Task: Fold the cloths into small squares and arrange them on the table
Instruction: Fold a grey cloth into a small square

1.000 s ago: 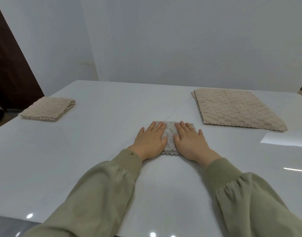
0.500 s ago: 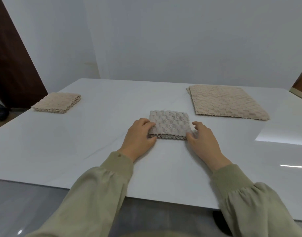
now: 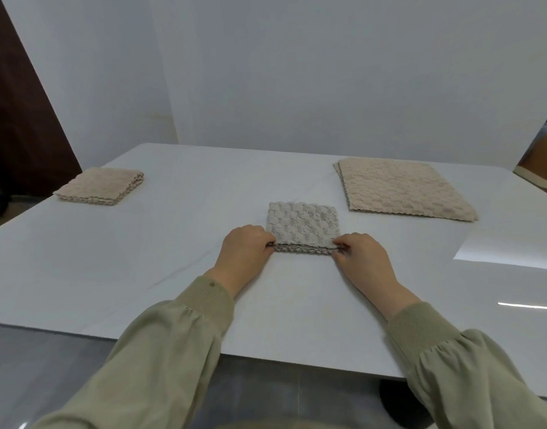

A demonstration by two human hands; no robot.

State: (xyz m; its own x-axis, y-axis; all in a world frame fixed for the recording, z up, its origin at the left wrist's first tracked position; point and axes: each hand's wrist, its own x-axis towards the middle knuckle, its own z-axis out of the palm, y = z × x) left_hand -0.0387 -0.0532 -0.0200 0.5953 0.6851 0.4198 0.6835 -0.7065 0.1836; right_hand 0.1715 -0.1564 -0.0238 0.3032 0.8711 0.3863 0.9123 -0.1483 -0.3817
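Observation:
A small folded grey-beige cloth [image 3: 303, 223] lies in the middle of the white table [image 3: 142, 258]. My left hand [image 3: 244, 252] pinches its near left corner and my right hand [image 3: 363, 258] pinches its near right corner, fingers curled on the near edge. A stack of folded beige squares [image 3: 100, 186] sits at the far left of the table. At the far right lies a pile of unfolded beige cloths [image 3: 402, 188], spread flat.
The table's near edge [image 3: 266, 360] runs just under my forearms, with grey floor below. A white wall stands behind the table and a dark brown door [image 3: 18, 119] is at the left. Part of another person [image 3: 541, 150] shows at the right edge.
My hands went from pressing flat on top of the folded cloth to its near corners, where they now pinch the edge. The view has pulled back from the table.

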